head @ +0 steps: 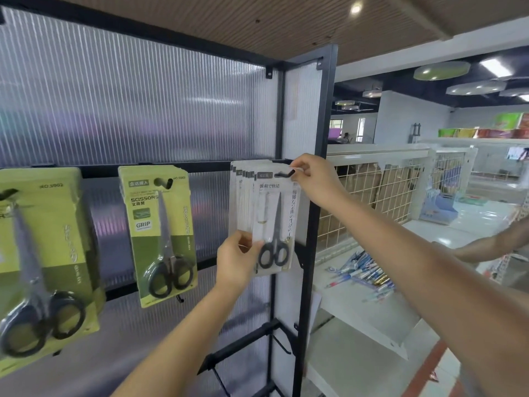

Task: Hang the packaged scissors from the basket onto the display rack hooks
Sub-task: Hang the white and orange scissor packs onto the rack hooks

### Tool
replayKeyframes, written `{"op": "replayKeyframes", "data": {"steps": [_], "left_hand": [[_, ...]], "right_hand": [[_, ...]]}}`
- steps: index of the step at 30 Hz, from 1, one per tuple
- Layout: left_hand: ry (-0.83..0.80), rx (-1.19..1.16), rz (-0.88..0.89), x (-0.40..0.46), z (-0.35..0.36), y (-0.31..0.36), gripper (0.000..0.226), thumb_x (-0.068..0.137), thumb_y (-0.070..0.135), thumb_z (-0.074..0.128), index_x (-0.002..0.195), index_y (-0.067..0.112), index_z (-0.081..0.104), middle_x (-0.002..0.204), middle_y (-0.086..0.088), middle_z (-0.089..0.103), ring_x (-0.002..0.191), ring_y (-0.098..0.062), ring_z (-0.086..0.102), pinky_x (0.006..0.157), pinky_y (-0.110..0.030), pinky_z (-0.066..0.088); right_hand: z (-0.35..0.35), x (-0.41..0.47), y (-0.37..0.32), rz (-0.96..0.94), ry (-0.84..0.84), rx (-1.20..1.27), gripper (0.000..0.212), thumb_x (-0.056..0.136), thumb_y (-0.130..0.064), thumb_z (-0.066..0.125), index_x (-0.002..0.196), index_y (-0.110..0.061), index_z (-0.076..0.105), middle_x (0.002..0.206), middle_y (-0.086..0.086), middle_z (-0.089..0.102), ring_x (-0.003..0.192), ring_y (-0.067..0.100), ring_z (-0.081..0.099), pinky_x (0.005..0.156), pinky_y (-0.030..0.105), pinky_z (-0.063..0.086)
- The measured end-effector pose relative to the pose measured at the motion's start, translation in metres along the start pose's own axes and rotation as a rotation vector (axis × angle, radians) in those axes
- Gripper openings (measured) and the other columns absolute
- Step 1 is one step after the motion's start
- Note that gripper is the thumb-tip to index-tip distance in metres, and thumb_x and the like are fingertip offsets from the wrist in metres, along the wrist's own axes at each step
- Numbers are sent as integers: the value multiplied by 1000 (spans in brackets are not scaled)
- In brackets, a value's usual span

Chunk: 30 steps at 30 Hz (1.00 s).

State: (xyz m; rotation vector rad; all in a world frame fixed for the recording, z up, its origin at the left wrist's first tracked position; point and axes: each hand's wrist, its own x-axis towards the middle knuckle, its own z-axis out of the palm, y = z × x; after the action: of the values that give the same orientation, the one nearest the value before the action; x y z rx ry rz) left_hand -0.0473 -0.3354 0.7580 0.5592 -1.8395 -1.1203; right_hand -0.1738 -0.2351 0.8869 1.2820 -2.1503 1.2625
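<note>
Ribbed translucent panels [143,104] backed a black display rack [326,138] in a shop aisle. Far left, a green scissors pack [43,253] hung on the rack, blurred. Next over, a second green pack [160,230] marked "SCISSORS" and "GRIP" hung from its own hook [166,182]. Right of that, a stack of white packs [243,196] sat on the last hook [284,173] by the rack's post. The front white scissors pack [274,224], black handles down, was at the hook's tip; couldn't tell whether its hole was fully over it. Left hand [237,259] pinched the pack's lower left edge, thumb on the front face. Right hand [312,179] pinched the top right corner just beside the hook tip, fingers curled. Past the post stood a white wire-mesh shelf [372,190] with pens [363,273] scattered on it. Another person's arm [486,247] came in at far right.
</note>
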Motion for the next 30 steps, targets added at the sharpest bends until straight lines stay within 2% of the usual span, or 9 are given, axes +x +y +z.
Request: {"op": "replayKeyframes", "data": {"steps": [4,9,11,16,24,26,28,30], "left_hand": [[9,13,-29,11,0,-6,13,86,18,67,84,13,55,75,7,53,67,-2,48,57,-7,39],[5,34,-61,21,0,-9,14,87,19,65,81,15,54,74,7,53,67,-4,48,58,-9,37],[11,36,-79,24,0,-9,15,87,20,65,80,15,53,73,7,53,67,-6,48,57,-10,36],[4,76,-73,28,-2,-12,14,88,21,64,82,14,54,75,5,54,67,-7,48,58,-15,38],[-2,87,-108,27,-1,-9,12,89,21,62,85,13,55,79,2,57,73,-12,52,64,-20,37],[-13,101,-102,25,-2,-7,10,89,20,61,87,13,56,80,2,57,75,-14,54,65,-21,39],[-24,134,-90,21,-4,-4,9,90,20,61,92,12,56,84,1,58,79,-16,56,67,-23,41],[-17,210,-61,16,-7,2,16,90,20,60,101,10,57,96,-2,59,85,-20,57,71,-27,43]], "right_hand": [[10,6,3,-26,5,-36,19,92,-3,50,107,-8,61,111,9,60,97,20,59,79,23,44],[19,16,6,-23,13,-65,25,87,6,50,105,-7,62,110,8,60,91,11,52,66,4,39],[22,18,6,-12,13,-62,26,87,6,50,106,-8,62,110,8,60,91,10,52,65,0,38],[25,16,7,-13,12,-65,25,87,4,52,108,-8,61,110,8,60,98,17,55,75,14,37],[27,17,3,-7,-10,-83,21,90,-1,54,108,-8,61,111,8,60,97,14,53,77,18,35],[24,14,2,2,-11,-73,25,90,-1,54,113,-8,60,114,7,59,97,13,52,80,17,36],[21,8,0,11,-13,-66,32,91,-3,54,122,-9,56,120,8,58,107,18,54,86,17,36],[16,-3,-3,21,-2,-84,38,94,-9,52,131,-9,50,128,9,54,117,21,51,95,24,37]]}}
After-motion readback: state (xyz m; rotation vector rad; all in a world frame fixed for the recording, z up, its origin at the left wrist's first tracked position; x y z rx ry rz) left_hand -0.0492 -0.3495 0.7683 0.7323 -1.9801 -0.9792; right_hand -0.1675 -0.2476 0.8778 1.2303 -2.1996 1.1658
